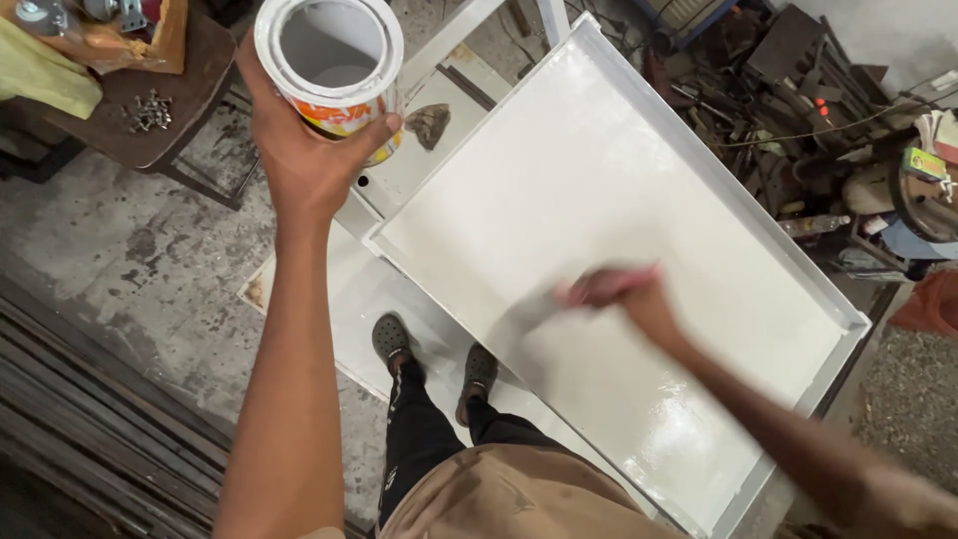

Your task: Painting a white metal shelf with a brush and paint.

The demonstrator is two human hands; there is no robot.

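My left hand (299,150) holds an open round paint can (334,60) with white paint inside, raised at the upper left. My right hand (624,294) is blurred with motion over a large white rectangular metal tray (599,130) and grips a paintbrush (534,311) whose bristles touch the tray's wet white surface. The brush itself is smeared and hard to make out. The tray has a raised rim and looks glossy at its near right end.
A second white panel (349,299) lies under the tray on the concrete floor, near my shoes (391,339). A small brown table (150,110) with screws stands at the upper left. Scrap metal and tools (798,80) are piled at the upper right. Metal bars (90,399) lie at left.
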